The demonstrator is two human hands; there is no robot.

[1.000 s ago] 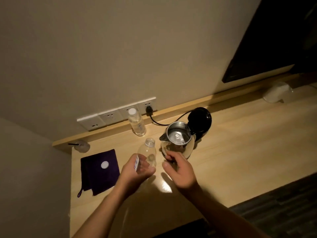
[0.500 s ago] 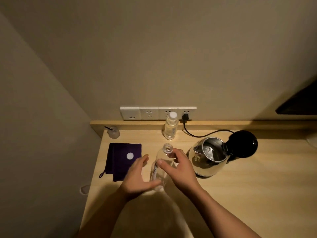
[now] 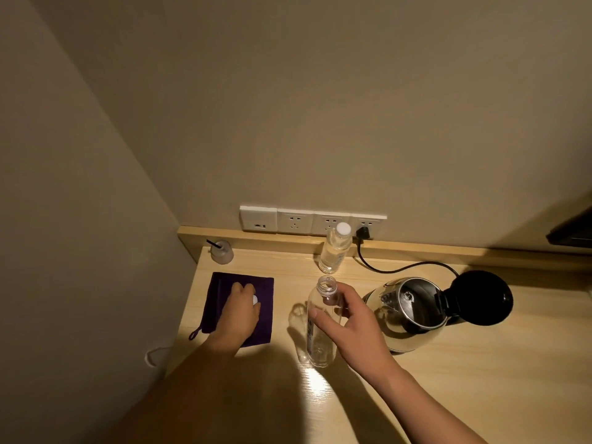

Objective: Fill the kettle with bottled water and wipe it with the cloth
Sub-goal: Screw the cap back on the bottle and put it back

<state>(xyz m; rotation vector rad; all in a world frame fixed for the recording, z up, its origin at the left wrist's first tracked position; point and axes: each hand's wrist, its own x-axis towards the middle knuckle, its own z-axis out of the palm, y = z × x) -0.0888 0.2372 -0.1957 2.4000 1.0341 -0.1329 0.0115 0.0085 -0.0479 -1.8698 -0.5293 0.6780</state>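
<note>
An uncapped, empty clear bottle (image 3: 317, 341) stands on the wooden table (image 3: 448, 379). My right hand (image 3: 355, 328) holds it near the neck, thumb in front and fingers behind. To its right sits the steel kettle (image 3: 413, 328), its black lid (image 3: 480, 298) flipped open. My left hand (image 3: 238, 317) lies on the dark purple cloth (image 3: 221, 293) at the left, fingertips curled round a small white cap (image 3: 255, 299) on the cloth. A capped bottle of water (image 3: 333, 253) stands at the back by the wall.
A small clear cup with a black straw (image 3: 221, 251) stands in the back left corner. Wall sockets (image 3: 294, 221) hold the kettle's black plug (image 3: 362, 233), and its cord (image 3: 400, 269) runs across the table behind the kettle. A wall closes off the left side.
My left hand let go of the empty bottle and moved left onto the cloth, to the white cap. My right hand took hold of the bottle. The view swung left.
</note>
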